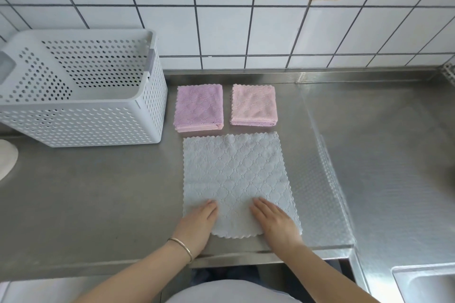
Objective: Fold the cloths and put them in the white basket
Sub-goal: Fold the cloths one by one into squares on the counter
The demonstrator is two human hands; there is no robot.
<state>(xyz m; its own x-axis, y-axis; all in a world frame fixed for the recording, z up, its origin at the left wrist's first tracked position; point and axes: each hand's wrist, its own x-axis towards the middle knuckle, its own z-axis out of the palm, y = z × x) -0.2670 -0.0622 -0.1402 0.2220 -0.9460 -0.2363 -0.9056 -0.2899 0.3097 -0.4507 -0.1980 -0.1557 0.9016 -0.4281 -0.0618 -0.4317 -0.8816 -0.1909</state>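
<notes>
Both hands [237, 222] press flat on the unfolded grey cloth [234, 179]

On the desk [98, 192], the basket [81, 96] stands at the far left against the wall. Just right of it lie two folded cloths [199, 108] side by side. In front of them an unfolded cloth [234, 179] lies flat, with the left hand [199, 221] and right hand [275, 222] resting on its near corners.

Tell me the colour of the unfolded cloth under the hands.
Pale grey cloth, quilted diamond pattern; head view shows it.
</notes>
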